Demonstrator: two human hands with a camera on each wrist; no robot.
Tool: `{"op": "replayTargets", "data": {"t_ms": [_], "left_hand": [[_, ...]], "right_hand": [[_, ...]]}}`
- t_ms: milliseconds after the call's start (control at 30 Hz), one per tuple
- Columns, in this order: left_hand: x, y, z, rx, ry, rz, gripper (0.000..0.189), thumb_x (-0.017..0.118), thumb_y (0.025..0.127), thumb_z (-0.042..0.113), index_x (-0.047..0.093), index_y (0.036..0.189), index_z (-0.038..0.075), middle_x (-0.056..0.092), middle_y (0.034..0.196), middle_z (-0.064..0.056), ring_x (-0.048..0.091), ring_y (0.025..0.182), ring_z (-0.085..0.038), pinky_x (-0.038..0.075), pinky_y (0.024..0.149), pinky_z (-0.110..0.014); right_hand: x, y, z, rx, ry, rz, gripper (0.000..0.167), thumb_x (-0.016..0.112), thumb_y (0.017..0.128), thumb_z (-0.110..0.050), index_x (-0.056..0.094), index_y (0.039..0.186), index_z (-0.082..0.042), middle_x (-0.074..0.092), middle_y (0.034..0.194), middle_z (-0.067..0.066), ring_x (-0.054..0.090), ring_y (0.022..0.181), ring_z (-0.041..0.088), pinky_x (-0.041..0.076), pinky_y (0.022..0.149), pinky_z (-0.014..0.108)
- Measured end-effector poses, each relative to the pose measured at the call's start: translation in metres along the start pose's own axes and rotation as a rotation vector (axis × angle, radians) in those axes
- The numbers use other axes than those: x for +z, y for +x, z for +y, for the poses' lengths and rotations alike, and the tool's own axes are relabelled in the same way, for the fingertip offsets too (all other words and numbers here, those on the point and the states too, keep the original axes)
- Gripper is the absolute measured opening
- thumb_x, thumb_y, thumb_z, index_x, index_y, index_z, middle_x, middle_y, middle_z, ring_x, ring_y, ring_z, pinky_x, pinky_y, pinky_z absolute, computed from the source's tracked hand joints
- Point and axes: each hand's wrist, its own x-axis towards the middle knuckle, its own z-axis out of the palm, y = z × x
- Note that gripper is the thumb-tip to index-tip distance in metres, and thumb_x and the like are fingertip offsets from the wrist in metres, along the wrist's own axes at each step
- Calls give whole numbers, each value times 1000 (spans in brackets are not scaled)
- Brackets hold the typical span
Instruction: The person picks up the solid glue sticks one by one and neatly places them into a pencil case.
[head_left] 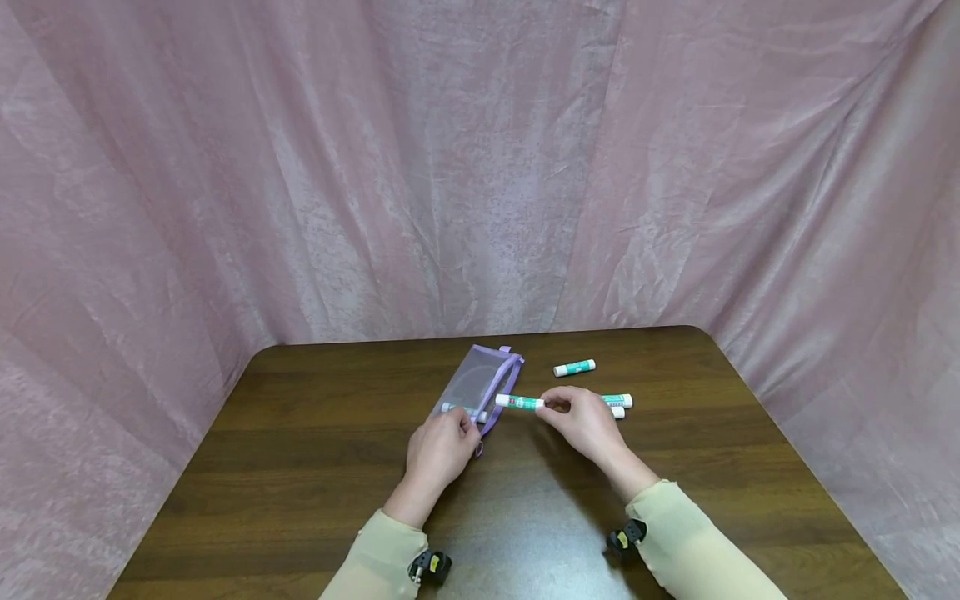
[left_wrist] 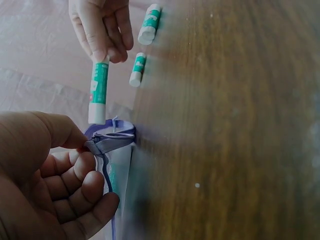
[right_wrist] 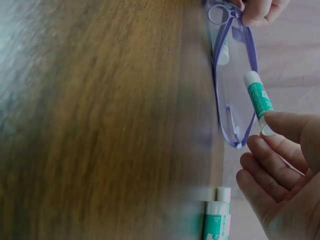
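A purple mesh zipper pouch (head_left: 471,377) lies on the table, its zipped mouth spread apart toward the right. My left hand (head_left: 442,448) pinches the near edge of that mouth between thumb and index finger. Inside the pouch, one glue stick (right_wrist: 224,53) shows through the mesh. Between the thumb and fingertips of my right hand (head_left: 587,422) is a green-and-white glue stick (head_left: 519,402), held by one end. Its free white end points left at the pouch opening, as the right wrist view (right_wrist: 252,78) also shows.
Another glue stick (head_left: 574,367) lies alone behind the right hand. More glue sticks (head_left: 618,401) lie close together just right of that hand, partly hidden by it. The brown wooden table (head_left: 300,467) ends at a pink curtain (head_left: 480,167) behind and at both sides.
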Motion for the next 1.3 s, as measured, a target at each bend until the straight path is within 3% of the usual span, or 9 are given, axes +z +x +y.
{"op": "replayTargets", "data": {"t_ms": [967,1300], "left_hand": [[0,0,0,-8,-2,-22,18,72,93,16,63,78,19,54,65,9,50,57,-13,44,54,-38],[0,1,0,-11,-4,-29,17,73,94,17,64,79,18,56,67,9,51,58,-13,45,55,-38]], "right_hand": [[30,17,-9,4,-31,-13,9,87,95,-27,83,100,-21,78,94,-9,71,88,13,55,83,42],[39,24,-14,-29,-47,-25,8,88,95,-27,82,96,-21,76,89,-11,69,84,12,54,82,42]]}}
